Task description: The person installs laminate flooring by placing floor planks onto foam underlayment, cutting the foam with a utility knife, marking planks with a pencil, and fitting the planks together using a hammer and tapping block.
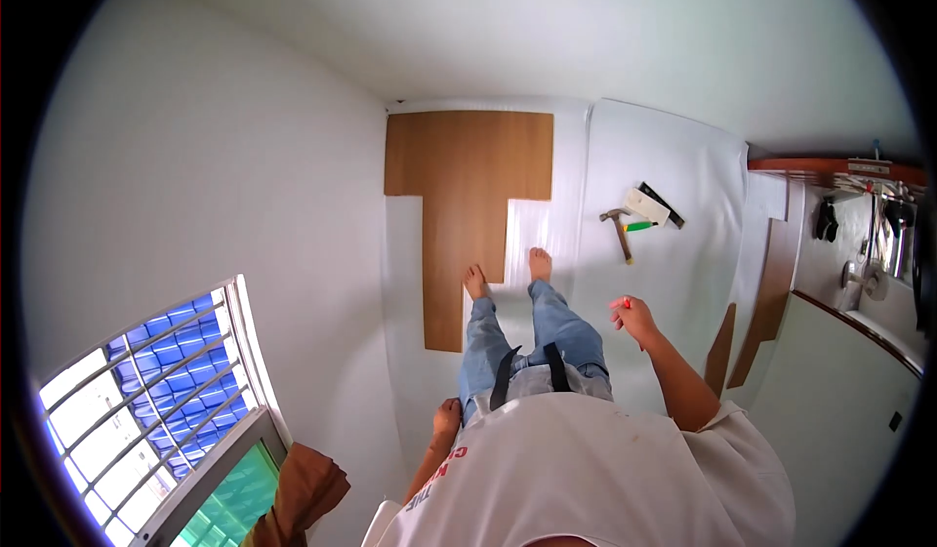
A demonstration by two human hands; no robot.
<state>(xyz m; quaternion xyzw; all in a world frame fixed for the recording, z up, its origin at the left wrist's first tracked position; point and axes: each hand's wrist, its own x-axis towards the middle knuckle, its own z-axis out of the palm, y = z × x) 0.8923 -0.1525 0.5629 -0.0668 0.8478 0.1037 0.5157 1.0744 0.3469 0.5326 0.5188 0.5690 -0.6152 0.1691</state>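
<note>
My right hand (pixel 634 321) hangs in front of my right thigh, its fingers closed around a slim item with a red tip (pixel 627 303); its kind is too small to make out. Beside my left thigh is my left hand (pixel 447 417), whose fingers are too small and partly hidden to read. Brown wood-look flooring planks (pixel 468 166) form a T-like patch on the floor ahead, and my left foot rests on them. To the right lie a claw hammer (pixel 617 233), a green-handled cutter (pixel 639 226), a pale block (pixel 645 206) and a black flat bar (pixel 664 205).
White underlay sheet (pixel 673 157) covers the floor around the planks. Cut brown plank pieces (pixel 766 303) lie at the right, beside a white cabinet panel (pixel 830 391). White walls border the left and far sides. A barred window (pixel 156 391) and brown cloth (pixel 298 493) are lower left.
</note>
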